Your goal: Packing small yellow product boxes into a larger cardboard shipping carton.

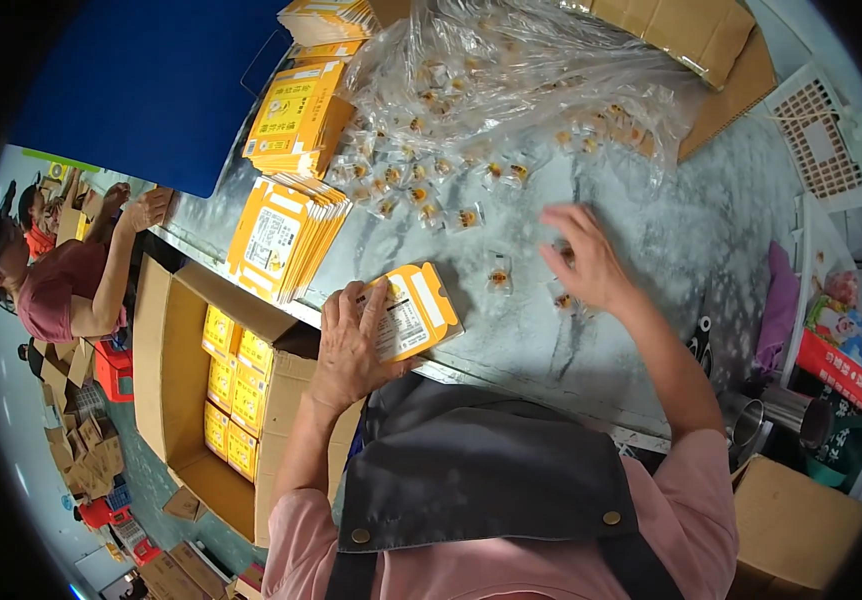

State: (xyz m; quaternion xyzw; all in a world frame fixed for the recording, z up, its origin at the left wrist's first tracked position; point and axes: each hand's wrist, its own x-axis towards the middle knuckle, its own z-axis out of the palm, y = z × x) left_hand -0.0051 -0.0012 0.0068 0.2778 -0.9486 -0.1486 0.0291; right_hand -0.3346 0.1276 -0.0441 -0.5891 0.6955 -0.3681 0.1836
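Observation:
My left hand grips a small yellow carton at the near edge of the grey table; its flap end is open and points away from me. My right hand lies flat on the table with fingers spread over small clear sachets, each holding a yellow-orange piece. One lone sachet lies between the two hands. Many more sachets spill from a big clear plastic bag further back.
Stacks of flat yellow cartons sit at the table's left. A large open cardboard box with filled yellow cartons stands on the floor left of me. Another person works at far left. A steel cup and a white basket are at right.

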